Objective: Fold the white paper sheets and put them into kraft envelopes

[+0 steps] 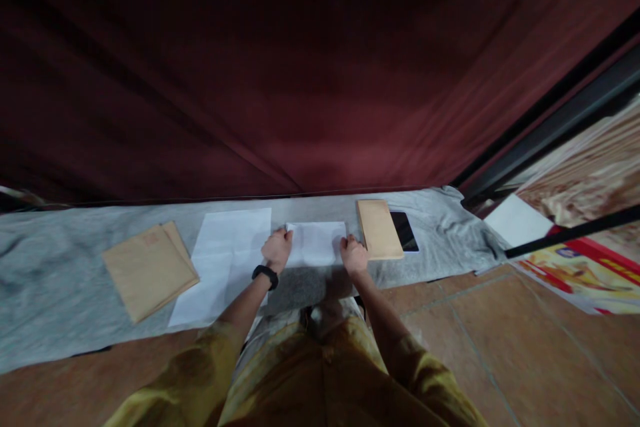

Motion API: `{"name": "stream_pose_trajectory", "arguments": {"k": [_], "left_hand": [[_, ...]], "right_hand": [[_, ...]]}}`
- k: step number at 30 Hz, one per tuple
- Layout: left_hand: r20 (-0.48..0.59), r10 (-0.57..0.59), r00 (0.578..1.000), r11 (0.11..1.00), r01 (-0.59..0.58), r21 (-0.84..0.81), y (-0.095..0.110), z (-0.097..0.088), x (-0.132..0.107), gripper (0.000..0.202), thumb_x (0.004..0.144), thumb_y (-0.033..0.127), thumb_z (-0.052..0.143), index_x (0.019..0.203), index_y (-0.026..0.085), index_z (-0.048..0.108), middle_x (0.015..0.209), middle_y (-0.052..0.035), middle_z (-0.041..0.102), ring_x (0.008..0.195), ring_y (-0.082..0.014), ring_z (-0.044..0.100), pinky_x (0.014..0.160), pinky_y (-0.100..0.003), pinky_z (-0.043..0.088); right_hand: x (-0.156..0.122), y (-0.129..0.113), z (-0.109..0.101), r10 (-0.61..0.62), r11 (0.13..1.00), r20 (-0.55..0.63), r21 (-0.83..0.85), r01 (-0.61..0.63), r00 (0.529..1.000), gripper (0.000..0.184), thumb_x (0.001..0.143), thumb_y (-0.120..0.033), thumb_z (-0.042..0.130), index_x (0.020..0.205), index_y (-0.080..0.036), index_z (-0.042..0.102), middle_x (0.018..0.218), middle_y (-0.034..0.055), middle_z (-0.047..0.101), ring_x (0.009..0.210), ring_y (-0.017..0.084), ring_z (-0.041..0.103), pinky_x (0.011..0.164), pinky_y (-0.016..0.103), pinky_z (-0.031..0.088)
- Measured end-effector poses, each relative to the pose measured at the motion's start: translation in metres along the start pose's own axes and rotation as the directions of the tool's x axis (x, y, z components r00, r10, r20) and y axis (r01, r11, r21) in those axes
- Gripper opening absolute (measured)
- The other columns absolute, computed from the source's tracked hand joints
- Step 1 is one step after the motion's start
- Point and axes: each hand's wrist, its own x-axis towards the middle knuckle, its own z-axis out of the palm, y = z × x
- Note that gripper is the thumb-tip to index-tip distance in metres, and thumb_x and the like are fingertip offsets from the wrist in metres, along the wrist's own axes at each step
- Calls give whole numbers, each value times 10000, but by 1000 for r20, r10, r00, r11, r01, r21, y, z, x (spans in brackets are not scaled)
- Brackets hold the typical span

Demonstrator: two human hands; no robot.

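Observation:
A folded white sheet of paper [317, 244] lies in front of me on the grey cloth. My left hand [278, 248], a black band on its wrist, is closed on the paper's left edge. My right hand [354, 255] has its fingers curled on the right edge of the same sheet. Larger white paper [220, 263] lies flat to the left, beside my left hand. Brown envelopes [150, 269] overlap its left side. Close to my right hand is a stack of smaller brown envelopes [381, 230], partly covering a dark-screened tablet or phone [405, 232].
The grey cloth [450, 240] covers a long, narrow surface. Behind it hangs a dark red curtain [310, 80]. At the right are a black metal bar [550, 137] and a red-and-yellow printed box [585, 273] on the tiled floor [490, 333].

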Motion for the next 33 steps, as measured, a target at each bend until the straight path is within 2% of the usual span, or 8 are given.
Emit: {"name": "stream_pose_trajectory", "arguments": {"k": [5,16,27,33], "left_hand": [[-8,3,1000,1000,-2,18,1,0,0,454,1020,462,365,1137,188,707,1045,-171,757,999,-302,721,776,-350,515],[-35,26,999,998,-24,64,4,-2,-3,456,1028,445,346,1186,168,672,1030,-181,755,991,-305,726,790,-361,514],[-36,59,998,995,-56,78,5,-1,-2,485,1037,458,314,1217,159,650,1002,-187,753,988,-297,727,807,-357,508],[-22,79,997,994,-77,79,3,2,0,473,1040,454,302,1225,173,635,1007,-176,754,975,-289,731,794,-351,511]], "right_hand": [[1,0,-1,2,1000,-16,-4,-2,1000,317,1045,-334,468,1133,-133,697,927,171,777,940,265,767,857,353,558],[8,-2,3,-20,998,-40,-55,18,999,342,1047,-339,476,1128,-76,679,923,217,767,917,275,773,843,364,570],[10,-1,9,-27,996,-34,-90,24,999,382,1068,-360,401,1161,-87,653,914,217,760,890,272,775,817,366,571],[11,0,12,-49,995,-68,-91,42,997,381,1067,-358,399,1124,-80,652,868,217,757,847,274,776,783,362,577]]}}
